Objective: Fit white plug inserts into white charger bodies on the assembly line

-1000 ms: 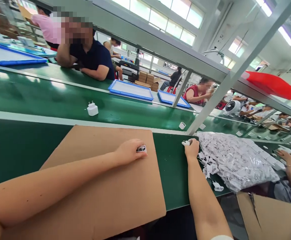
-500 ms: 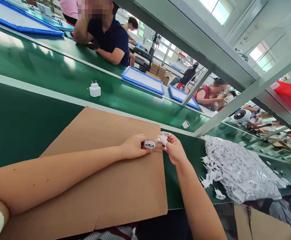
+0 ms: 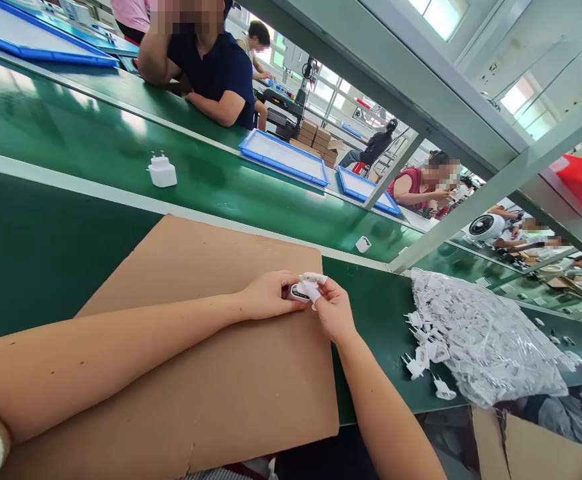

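My left hand [image 3: 268, 295] rests on the cardboard sheet [image 3: 211, 373], its fingers closed round a small white charger housing [image 3: 298, 293]. The housing's open end faces right, and a green circuit board shows inside. At that end, my right hand [image 3: 335, 310] pinches a small white plug cap [image 3: 309, 287], partly hidden by fingers whose tips look covered in white. The cap is against or just in front of the opening; I cannot tell whether it is seated. To the right, loose white plug caps [image 3: 423, 350] with pins lie beside a clear bag [image 3: 491, 340] full of similar pieces.
A green conveyor belt [image 3: 205, 177] runs beyond the cardboard, carrying a white charger [image 3: 163, 171] and a white housing [image 3: 363, 244]. Blue-rimmed trays [image 3: 285, 159] line its far side. A metal post [image 3: 451, 207] slants up at right. Co-workers sit across the belt.
My right hand has moved left, bringing the plug cap to the housing's open end. My left hand stays nearly still. On the belt, the charger and the loose housing have shifted left.
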`<state>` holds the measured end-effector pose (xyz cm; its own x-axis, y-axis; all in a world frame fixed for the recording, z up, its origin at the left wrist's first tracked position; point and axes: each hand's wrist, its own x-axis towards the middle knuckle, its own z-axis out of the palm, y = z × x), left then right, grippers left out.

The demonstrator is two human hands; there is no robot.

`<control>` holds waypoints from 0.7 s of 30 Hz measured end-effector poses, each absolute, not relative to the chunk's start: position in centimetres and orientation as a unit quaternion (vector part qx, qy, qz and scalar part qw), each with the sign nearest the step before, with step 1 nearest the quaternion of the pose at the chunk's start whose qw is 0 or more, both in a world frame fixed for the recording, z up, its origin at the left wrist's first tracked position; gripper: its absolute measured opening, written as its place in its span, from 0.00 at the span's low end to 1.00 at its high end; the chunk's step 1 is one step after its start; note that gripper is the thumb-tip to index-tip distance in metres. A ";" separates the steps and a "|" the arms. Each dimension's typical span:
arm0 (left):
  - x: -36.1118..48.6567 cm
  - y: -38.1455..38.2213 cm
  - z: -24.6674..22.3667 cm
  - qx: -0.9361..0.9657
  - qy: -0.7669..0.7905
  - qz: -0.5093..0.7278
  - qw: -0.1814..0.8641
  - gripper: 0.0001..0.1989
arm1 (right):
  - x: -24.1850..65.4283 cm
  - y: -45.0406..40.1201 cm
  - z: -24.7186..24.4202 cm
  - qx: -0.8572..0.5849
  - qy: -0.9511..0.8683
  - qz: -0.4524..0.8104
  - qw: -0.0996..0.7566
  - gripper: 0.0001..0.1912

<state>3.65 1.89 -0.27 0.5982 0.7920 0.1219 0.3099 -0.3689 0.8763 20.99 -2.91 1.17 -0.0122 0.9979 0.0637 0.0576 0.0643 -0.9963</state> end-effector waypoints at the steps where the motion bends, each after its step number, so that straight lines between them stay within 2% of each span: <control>1: 3.7 1.9 -0.2 0.780 0.356 0.274 0.436 0.19 | 21.1 -2.9 1.2 -0.509 -0.545 0.451 0.490 0.18; 5: 3.7 2.0 -0.2 0.771 0.384 0.271 0.429 0.20 | 21.6 -3.3 1.4 -0.564 -0.597 0.296 0.488 0.12; 8: 3.7 2.0 0.0 0.769 0.386 0.266 0.435 0.20 | 21.6 -3.6 1.6 -0.570 -0.633 0.226 0.472 0.10; 15: 3.7 2.2 0.0 0.774 0.366 0.269 0.441 0.19 | 21.5 -3.4 1.6 -0.555 -0.698 0.174 0.417 0.13; 21: 3.6 2.3 0.1 0.778 0.380 0.252 0.433 0.20 | 21.2 -3.3 1.6 -0.568 -0.667 0.164 0.453 0.10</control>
